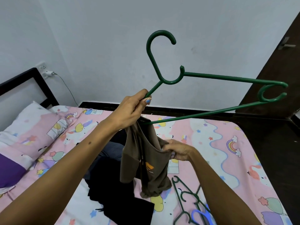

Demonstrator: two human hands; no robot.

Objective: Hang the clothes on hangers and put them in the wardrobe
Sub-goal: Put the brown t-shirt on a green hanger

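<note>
Currently the left hand (132, 108) grips one arm of the green hanger (211, 78), raised above the bed (227, 151). One end of it sits inside the brown shirt (146, 163). Below, the right hand (177, 151) pinches the shirt's fabric.

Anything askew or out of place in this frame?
Yes. The brown shirt sits on the green hanger at one end only, bunched under the left hand; the hanger's other arm juts out bare to the right. The right hand grips the cloth. Spare hangers lie jumbled on the bed.
</note>
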